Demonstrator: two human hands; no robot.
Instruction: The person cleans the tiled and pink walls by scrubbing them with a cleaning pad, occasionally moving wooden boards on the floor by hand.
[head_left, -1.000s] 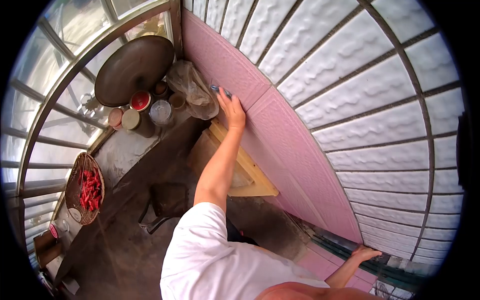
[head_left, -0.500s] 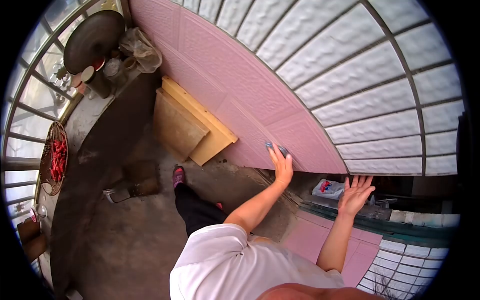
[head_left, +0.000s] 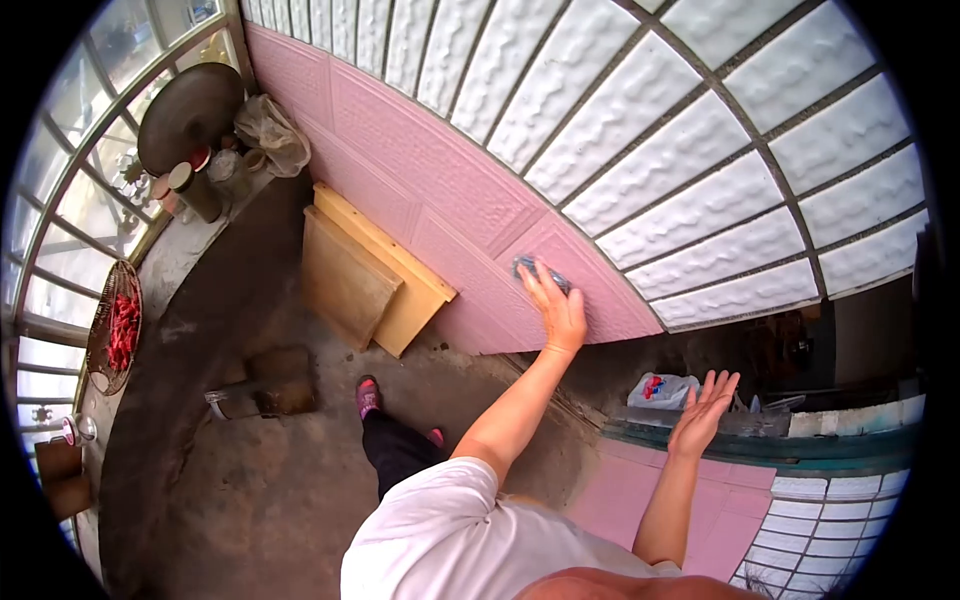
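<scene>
My left hand [head_left: 556, 312] presses a crumpled grey-blue cloth or pad [head_left: 540, 271] against the pink textured wall panel [head_left: 390, 155], near the panel's right end. Its fingers lie over the cloth, hiding part of it. My right hand [head_left: 700, 415] is raised to the right, palm up and fingers spread, holding nothing. It hovers in front of the opening beside the wall, near a white plastic bag [head_left: 662, 391] with red and blue marks.
White wall tiles [head_left: 690, 180] rise above the pink panel. Yellowish boards [head_left: 350, 265] lean on the wall. A curved ledge at left carries a dark wok [head_left: 190, 115], jars [head_left: 195, 190] and a basket of red peppers [head_left: 122, 330]. A brick-like block [head_left: 265, 385] lies on the floor.
My left hand and the cloth have moved up the pink panel. My right hand has come away from the wall's edge and now hangs free. The view has shifted slightly.
</scene>
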